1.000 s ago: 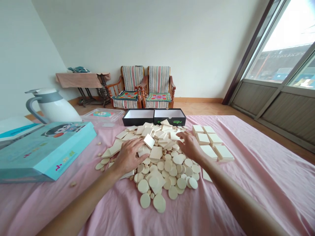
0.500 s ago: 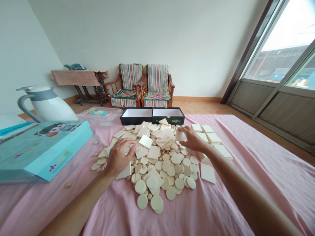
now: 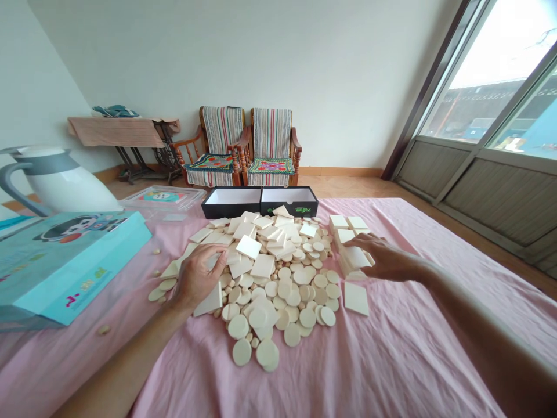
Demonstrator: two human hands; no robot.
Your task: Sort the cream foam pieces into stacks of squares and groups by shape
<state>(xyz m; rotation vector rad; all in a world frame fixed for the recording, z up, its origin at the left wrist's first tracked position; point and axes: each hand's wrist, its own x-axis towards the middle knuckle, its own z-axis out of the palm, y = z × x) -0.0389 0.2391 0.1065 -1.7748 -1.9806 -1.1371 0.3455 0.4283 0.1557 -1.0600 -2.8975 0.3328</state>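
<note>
A heap of pale wooden pieces, square tiles (image 3: pixel 249 247) and round discs (image 3: pixel 266 352), lies spread in front of me. My left hand (image 3: pixel 198 277) is at the left side of the heap, fingers curved and thumb apart from them. A pale piece shows in that gap, but contact is not clear. At the right, my right hand (image 3: pixel 383 258) has a square wooden tile (image 3: pixel 357 256) between thumb and fingers, over neat tile stacks (image 3: pixel 357 223). The hand hides part of these stacks. One square tile (image 3: pixel 355 298) lies alone nearer me.
Behind the heap stands a black two-part box (image 3: pixel 230 201) with a white inside. A light blue box (image 3: pixel 69 261), a clear plastic lid (image 3: pixel 163 200) and a white jug (image 3: pixel 65 183) are at the left. Pink cloth (image 3: pixel 435 249) covers the table.
My right hand has moved from the heap's upper right edge to the tile stacks, carrying a square tile. My left hand has stayed beside the heap. The view has shifted slightly right.
</note>
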